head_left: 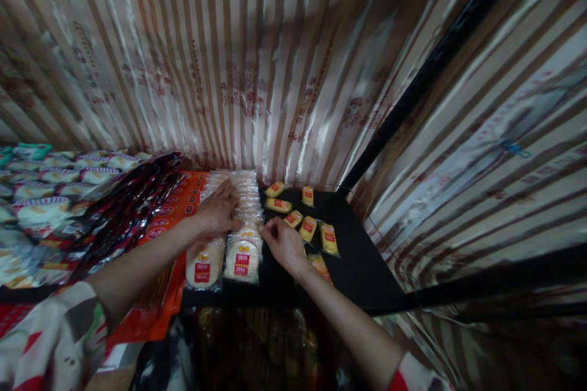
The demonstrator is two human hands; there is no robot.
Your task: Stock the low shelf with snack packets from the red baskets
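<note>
Two overlapping rows of clear-wrapped rice crackers lie on the black shelf, each packet with a red label. The front packet of the left row (202, 269) and that of the right row (242, 261) show most fully. My left hand (217, 211) lies across the rows, palm down, with its fingers stretched out over the wrappers. Thumb and forefinger of my right hand (285, 247) are pinched together at the right edge of a rice cracker packet (250, 233) in the right row. Several small yellow packets (307, 229) are scattered beside and behind my right hand.
Left of the crackers are an orange package (172, 281), dark shiny packets (137, 201) and many white packets (41, 211). The black shelf (362, 263) ends at a dark slanting post (413, 91). Striped sheeting (229, 61) hangs behind. Below the shelf sit dim wrapped goods (261, 342).
</note>
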